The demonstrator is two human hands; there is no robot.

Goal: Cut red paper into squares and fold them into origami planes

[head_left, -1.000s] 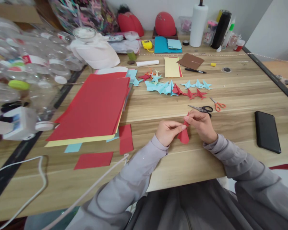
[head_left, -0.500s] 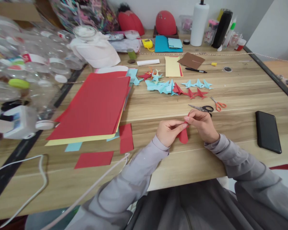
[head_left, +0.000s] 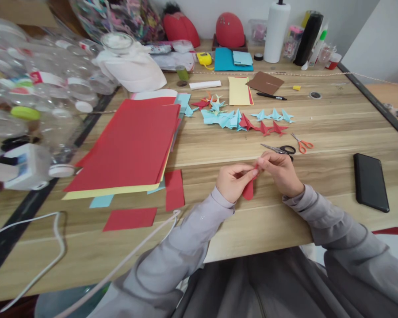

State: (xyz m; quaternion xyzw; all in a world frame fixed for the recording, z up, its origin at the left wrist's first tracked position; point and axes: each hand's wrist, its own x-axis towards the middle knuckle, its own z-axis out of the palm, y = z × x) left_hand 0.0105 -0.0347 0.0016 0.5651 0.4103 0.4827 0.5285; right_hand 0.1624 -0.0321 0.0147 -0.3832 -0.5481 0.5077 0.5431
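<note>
1. just right of the frame's centre, a small curled piece of red paper point(head_left: 248, 191) is held above a pale wooden table point(head_left: 331, 141), its rounded lower end hanging below the fingers.
2. left of that piece, the person's left hand point(head_left: 234, 182) is clamped on it, thumb and fingers together.
3. at its upper end, the person's right hand point(head_left: 280, 172) pinches it with thumb and fingertips, close against the left fingertips.
4. just above the right hand lie black-handled metal scissors point(head_left: 287, 150), with smaller orange-handled scissors point(head_left: 305, 144) beside them.
5. above the scissors, red folded-paper figures point(head_left: 264, 128) sit in a row below light-blue folded-paper figures point(head_left: 274, 115).
6. in the left half of the frame, large red paper sheets point(head_left: 129, 145) overlie yellow ones; a red paper rectangle point(head_left: 174, 190) lies near their lower right corner, another point(head_left: 130, 219) below.
7. at the right, a black rectangular phone point(head_left: 371, 182) lies flat.
</note>
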